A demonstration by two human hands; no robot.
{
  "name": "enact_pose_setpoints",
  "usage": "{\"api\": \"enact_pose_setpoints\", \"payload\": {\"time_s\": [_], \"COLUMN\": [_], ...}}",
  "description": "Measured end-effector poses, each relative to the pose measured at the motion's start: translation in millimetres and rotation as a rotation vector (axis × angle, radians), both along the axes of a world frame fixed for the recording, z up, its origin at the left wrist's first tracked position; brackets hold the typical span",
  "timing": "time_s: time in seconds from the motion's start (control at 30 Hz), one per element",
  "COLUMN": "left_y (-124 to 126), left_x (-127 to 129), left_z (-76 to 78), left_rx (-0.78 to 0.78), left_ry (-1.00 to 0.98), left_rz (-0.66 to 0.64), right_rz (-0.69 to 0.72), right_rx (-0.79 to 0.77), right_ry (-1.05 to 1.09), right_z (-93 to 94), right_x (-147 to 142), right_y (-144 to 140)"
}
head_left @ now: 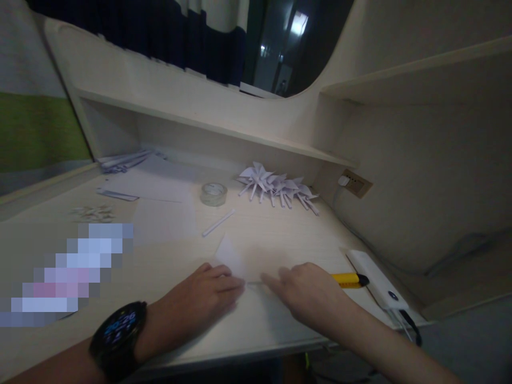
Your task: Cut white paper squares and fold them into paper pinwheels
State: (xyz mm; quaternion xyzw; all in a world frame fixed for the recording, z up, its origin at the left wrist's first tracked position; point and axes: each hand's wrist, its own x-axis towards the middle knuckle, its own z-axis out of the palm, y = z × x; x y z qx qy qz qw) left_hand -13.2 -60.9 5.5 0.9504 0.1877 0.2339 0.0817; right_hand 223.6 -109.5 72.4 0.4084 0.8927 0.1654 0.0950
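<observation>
Paper sheet (232, 256): on the desk (280, 234), under both hands' fingertips.
Left hand (208, 298): left of the right hand (308, 293), fingertips near each other.
Utility knife (351, 279): just right of the right hand.
Power bank (378, 280): right of the knife.
Tape roll (213, 193): behind the hands.
Paper stick (218, 223): between tape roll and hands.
Folded paper pinwheels (278, 188): behind, to the right of the tape roll.

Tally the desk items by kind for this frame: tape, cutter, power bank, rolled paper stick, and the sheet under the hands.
Tape roll: 1
Yellow utility knife: 1
White power bank: 1
Rolled paper stick: 1
Paper sheet under the left hand and right hand: 1
Total: 5
The folded paper pinwheels overlap too much to count.
</observation>
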Motion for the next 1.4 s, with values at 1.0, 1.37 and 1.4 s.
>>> {"api": "enact_pose_setpoints", "payload": {"time_s": [1.0,1.37,1.4], "left_y": [-4.4,-4.1,-4.2], "left_x": [0.7,0.0,-0.2], "left_z": [3.4,3.0,3.5], "left_rx": [-0.021,-0.049,-0.051], "left_ry": [0.053,0.054,0.052], "left_rz": [0.044,0.042,0.040], "right_rz": [-0.008,-0.025,-0.027], "right_rx": [-0.001,-0.020,-0.019], "right_ry": [-0.022,-0.016,-0.020], "right_z": [2.9,0.6,1.0], "right_x": [-2.6,-1.6,-1.7], "right_y": [-2.0,-2.2,-2.6]}}
